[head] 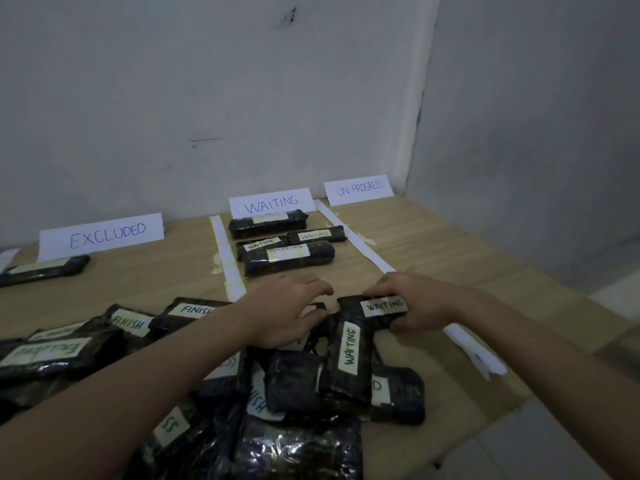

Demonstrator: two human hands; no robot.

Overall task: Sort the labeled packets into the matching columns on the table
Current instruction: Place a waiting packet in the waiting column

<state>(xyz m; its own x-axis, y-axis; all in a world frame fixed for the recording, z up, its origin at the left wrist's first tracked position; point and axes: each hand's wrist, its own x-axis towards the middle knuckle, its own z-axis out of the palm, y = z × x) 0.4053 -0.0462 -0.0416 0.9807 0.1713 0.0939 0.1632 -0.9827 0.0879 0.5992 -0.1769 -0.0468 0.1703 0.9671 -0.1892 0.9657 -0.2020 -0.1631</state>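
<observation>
Packets (242, 393) in dark wrap sit heaped at the near edge of the table (450, 244), unsorted. Your right hand (420, 306) pinches a WAITING packet (375, 311) at the top of the heap, thumb under, fingers curled over its far edge. Your left hand (287, 311) rests curled on the pile just beside it; can't tell if it actually holds a packet, its fingertips are hidden.

Step in hand: picking a WAITING packet off the heap. Next move, as I judge it: lift it forward into the middle column, between the two white paper strips (227, 258), landing near the four packets (287, 242) already there. A second WAITING packet (349, 355) lies right under it, so lift cleanly.

Signs against the wall: EXCLUDED (104, 233), WAITING (272, 203), ON PROGRESS (359, 189). One packet (45, 270) lies under EXCLUDED. Heap labels readable: FINISH twice (197, 310), part-words "SS" and "ISH". One label at far left is too blurred to read.
</observation>
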